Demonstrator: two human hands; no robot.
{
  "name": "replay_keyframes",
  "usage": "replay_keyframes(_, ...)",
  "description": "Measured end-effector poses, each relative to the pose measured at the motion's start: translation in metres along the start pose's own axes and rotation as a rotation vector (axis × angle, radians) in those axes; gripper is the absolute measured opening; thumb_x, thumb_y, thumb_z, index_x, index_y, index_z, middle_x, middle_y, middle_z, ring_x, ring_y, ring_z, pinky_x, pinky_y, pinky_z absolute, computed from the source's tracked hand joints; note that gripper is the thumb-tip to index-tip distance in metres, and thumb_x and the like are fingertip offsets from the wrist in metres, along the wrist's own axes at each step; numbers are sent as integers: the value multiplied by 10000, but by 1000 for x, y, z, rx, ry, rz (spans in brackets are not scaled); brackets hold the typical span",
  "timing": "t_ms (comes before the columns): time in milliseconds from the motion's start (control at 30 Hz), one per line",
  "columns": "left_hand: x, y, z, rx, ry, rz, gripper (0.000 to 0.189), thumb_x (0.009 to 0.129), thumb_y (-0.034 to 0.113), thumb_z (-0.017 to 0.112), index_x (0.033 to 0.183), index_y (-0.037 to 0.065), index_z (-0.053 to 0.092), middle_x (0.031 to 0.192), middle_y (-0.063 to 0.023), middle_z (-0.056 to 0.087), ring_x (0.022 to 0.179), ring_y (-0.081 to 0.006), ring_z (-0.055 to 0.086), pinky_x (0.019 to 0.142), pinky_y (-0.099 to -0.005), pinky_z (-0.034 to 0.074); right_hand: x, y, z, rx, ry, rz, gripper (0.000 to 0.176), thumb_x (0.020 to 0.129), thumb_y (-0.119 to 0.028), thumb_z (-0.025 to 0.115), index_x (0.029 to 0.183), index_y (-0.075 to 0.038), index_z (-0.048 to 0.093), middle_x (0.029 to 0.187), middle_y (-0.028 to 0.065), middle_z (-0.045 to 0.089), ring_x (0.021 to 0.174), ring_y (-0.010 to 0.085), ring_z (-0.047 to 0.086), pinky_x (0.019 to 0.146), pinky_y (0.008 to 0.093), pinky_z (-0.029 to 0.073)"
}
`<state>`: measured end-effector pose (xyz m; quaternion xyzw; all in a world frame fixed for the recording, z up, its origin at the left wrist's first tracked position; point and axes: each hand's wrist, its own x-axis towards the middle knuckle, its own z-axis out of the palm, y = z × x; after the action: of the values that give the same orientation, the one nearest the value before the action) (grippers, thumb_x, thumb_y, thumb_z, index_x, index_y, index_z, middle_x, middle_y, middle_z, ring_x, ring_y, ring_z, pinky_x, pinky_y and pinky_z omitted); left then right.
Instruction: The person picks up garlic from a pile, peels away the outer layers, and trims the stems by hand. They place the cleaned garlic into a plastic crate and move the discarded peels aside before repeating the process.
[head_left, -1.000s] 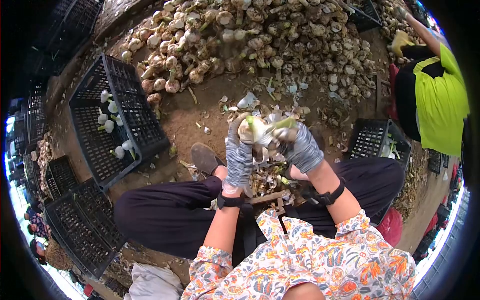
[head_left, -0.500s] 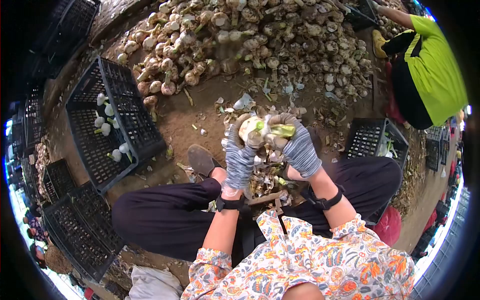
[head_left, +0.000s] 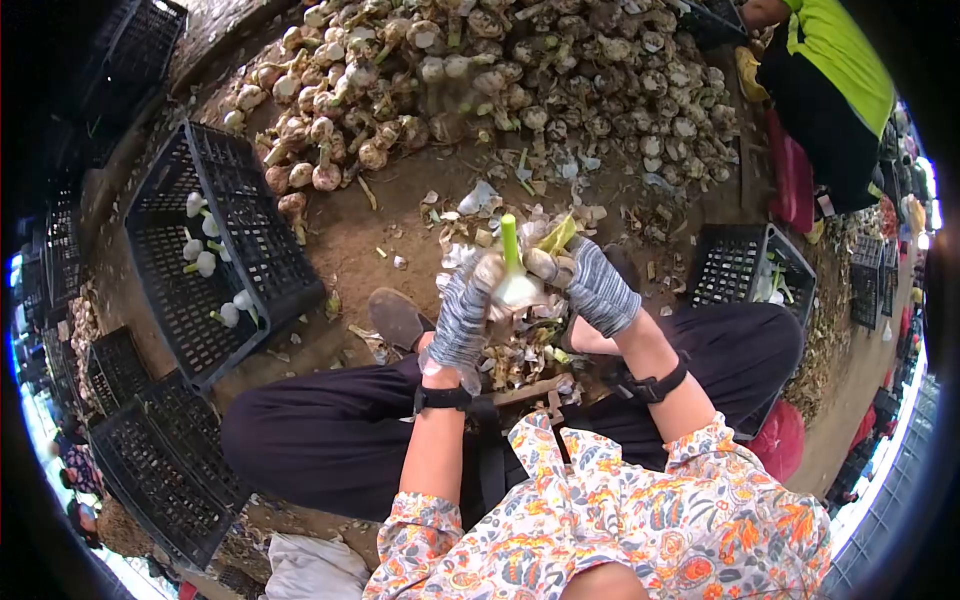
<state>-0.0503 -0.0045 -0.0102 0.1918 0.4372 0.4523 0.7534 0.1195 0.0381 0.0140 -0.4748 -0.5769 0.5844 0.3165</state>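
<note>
Between my hands is a garlic bulb [head_left: 518, 291], pale and partly stripped, its cut green stem pointing up and away from me. My left hand [head_left: 466, 312], in a grey striped knit glove, is closed around the bulb's left side with the thumb near the stem. My right hand [head_left: 598, 288], gloved alike, pinches a yellow-green strip of garlic skin [head_left: 558, 236] at the bulb's right side. Below them, loose peelings [head_left: 515, 362] lie on the ground between my feet, near a small wooden piece [head_left: 530, 390].
A large heap of unpeeled garlic [head_left: 450, 90] lies ahead. At left, a tilted black crate [head_left: 270, 235] holds several white bulbs; another crate [head_left: 730, 265] with garlic stands at right. A co-worker in a bright yellow-green top [head_left: 845, 60] sits at far right.
The bulb has turned so its green stem now points upward and its pale side shows. The right fingers have drawn a strip of skin to the side. The co-worker has shifted towards the upper edge.
</note>
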Motion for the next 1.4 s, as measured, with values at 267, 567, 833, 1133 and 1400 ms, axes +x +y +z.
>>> replay_keyframes(267, 4, -7, 7, -349, 88, 24, 560, 846, 427, 557, 1229, 37, 433, 1038, -84, 575, 861, -172, 604, 718, -283, 527, -8, 5, -5, -153, 51, 11, 268, 800, -151, 660, 1005, 2, 579, 894, 62, 632, 804, 117, 575, 715, 245, 474)
replay_keyframes(567, -3, 7, 13, 165, 33, 203, 742, 695, 328, 748, 1299, 58, 412, 1197, -92, 504, 1035, -165, 515, 885, -286, 432, -6, -7, 2, -104, 163, -131, 172, 743, -67, 633, 909, -48, 591, 818, 86, 624, 767, 171, 604, 699, 277, 490)
replay_keyframes(833, 2, -6, 7, -88, 8, 112, 783, 610, 227, 747, 1292, 70, 395, 1137, -114, 527, 999, -232, 561, 813, -365, 520, 3, 24, -37, -293, 372, 4, 242, 784, -28, 572, 1026, -38, 575, 965, 97, 605, 898, 172, 576, 802, 291, 465)
replay_keyframes(1133, 5, -13, 7, 157, 61, 328, 570, 728, 74, 716, 1236, 29, 462, 1197, -117, 512, 1051, -220, 535, 880, -322, 476, -6, -19, -1, -556, 69, -247, 416, 707, -220, 739, 1067, -63, 601, 975, 105, 570, 927, 228, 568, 804, 326, 454)
replay_keyframes(1400, -2, 2, 15, 41, 194, 242, 435, 722, 27, 707, 1129, -17, 560, 1111, -124, 589, 1008, -179, 561, 884, -304, 464, -15, -3, 10, 50, 306, -99, 231, 790, -110, 655, 1002, -33, 605, 941, 64, 639, 860, 140, 598, 757, 276, 491)
